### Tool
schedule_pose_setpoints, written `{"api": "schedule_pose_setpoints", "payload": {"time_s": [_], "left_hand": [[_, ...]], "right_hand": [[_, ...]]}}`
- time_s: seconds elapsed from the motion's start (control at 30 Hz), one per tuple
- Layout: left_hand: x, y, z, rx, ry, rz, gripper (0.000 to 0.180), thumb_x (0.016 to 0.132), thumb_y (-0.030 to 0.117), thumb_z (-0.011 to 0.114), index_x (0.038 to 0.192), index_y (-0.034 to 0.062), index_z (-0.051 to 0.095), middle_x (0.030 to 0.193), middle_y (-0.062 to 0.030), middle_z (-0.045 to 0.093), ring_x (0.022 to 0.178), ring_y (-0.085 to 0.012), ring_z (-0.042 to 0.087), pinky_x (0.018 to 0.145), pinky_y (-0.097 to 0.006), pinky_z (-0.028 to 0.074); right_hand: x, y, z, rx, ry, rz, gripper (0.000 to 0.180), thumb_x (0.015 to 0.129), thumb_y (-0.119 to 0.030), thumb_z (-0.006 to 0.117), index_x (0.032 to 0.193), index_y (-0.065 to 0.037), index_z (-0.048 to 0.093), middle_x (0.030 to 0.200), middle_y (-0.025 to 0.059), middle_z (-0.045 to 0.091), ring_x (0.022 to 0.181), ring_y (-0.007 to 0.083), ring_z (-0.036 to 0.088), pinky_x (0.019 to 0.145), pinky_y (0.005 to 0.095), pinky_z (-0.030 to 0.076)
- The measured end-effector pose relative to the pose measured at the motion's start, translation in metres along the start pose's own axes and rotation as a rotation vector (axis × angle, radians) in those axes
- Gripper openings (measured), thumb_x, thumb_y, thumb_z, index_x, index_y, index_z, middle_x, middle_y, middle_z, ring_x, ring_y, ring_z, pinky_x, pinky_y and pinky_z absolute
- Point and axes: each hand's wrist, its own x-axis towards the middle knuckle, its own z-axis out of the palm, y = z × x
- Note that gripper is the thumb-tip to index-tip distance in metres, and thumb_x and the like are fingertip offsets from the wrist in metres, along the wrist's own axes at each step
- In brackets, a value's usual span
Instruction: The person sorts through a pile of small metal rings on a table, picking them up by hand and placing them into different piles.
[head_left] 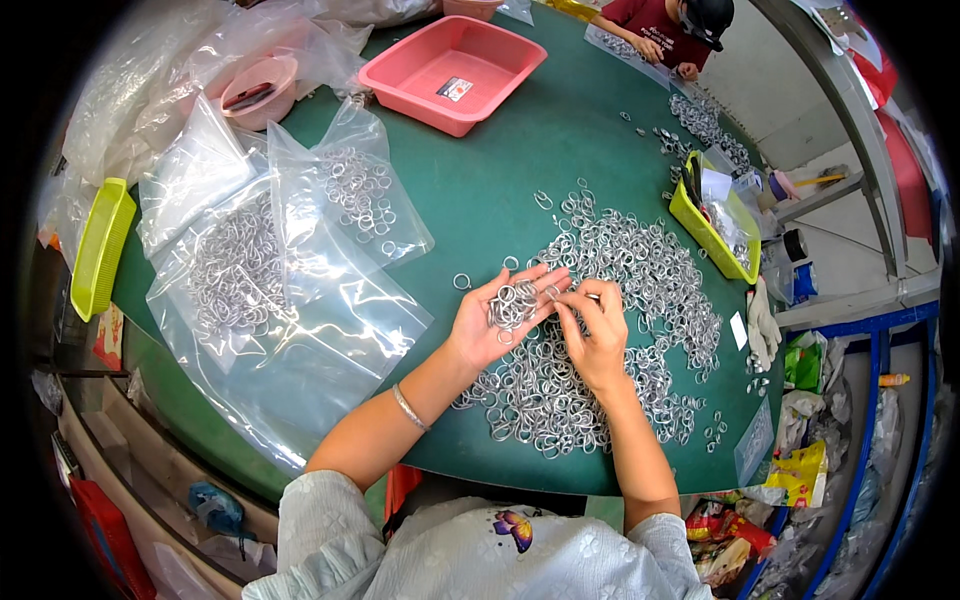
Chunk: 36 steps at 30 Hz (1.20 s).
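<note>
Left hand (476,332), centre of frame: palm up, fingers extended nearly flat, thumb apart; cradles a cluster of rings (513,304) lying loose on palm and finger bases.

Right hand (600,338), just right of it: thumb and forefinger brought together at their tips on what appears to be a single ring (553,292), beside the left fingertips; other fingers curled.

Ring heap (635,255), silver-coloured: centre to right of centre, spread beneath and around the right hand and below the left.

Two loose rings (461,282): just above and left of the left hand.

Clear bags (335,345), left of centre: rings inside.

Pink tray (415,106): upper centre.

Green basket (722,248): right of the heap, holding small items.

Table (470,190), dark green: under all these.

Co-worker (665,35): upper right, near further rings (710,130).
</note>
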Motion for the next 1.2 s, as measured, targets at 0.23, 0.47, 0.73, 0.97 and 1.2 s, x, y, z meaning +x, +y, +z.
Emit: {"api": "schedule_pose_setpoints", "payload": {"time_s": [0.23,0.47,0.73,0.97,1.2], "left_hand": [[0.003,0.003,-0.004,-0.103,0.041,0.069,0.037,0.094,0.020,0.032,0.116,-0.0084,0.041,0.136,-0.0264,0.027,0.129,-0.0370,0.025,0.107,-0.045,0.024],[0.005,0.005,-0.009,-0.066,0.074,0.150,0.031,0.093,0.016,0.036,0.111,-0.0074,0.043,0.133,-0.0264,0.031,0.128,-0.0366,0.026,0.107,-0.045,0.025],[0.004,0.009,-0.011,-0.004,0.101,0.210,0.030,0.093,0.017,0.035,0.110,-0.0063,0.044,0.131,-0.0254,0.035,0.127,-0.0347,0.029,0.107,-0.044,0.025],[0.005,0.007,-0.009,-0.001,0.158,0.225,0.034,0.094,0.021,0.033,0.110,-0.0073,0.044,0.128,-0.0260,0.038,0.124,-0.0362,0.033,0.105,-0.043,0.030],[0.003,0.008,-0.012,0.010,0.138,0.207,0.031,0.093,0.017,0.035,0.110,-0.0070,0.046,0.129,-0.0247,0.038,0.125,-0.0341,0.032,0.106,-0.043,0.028]], "right_hand": [[0.004,0.030,-0.026,1.689,0.282,0.692,0.007,0.076,-0.008,0.050,0.082,-0.005,0.049,0.101,0.0117,0.051,0.084,0.0223,0.050,0.062,0.0306,0.044],[0.002,0.065,-0.034,1.257,0.313,0.914,0.009,0.088,-0.014,0.050,0.082,-0.007,0.050,0.072,0.0029,0.050,0.059,0.0110,0.046,0.046,0.0194,0.034],[0.022,0.062,-0.014,0.204,-0.277,0.798,0.017,0.079,-0.023,0.064,0.086,-0.008,0.066,0.062,0.0035,0.059,0.052,0.0156,0.053,0.050,0.0264,0.042],[0.014,0.085,0.005,-0.277,-0.310,0.469,0.014,0.071,-0.021,0.068,0.081,-0.011,0.068,0.061,0.0067,0.061,0.055,0.0213,0.057,0.054,0.0317,0.044],[0.015,0.068,-0.023,1.220,-0.143,1.143,0.009,0.087,-0.012,0.054,0.085,-0.003,0.055,0.060,-0.0031,0.044,0.043,0.0023,0.029,0.035,0.0163,0.019]]}}
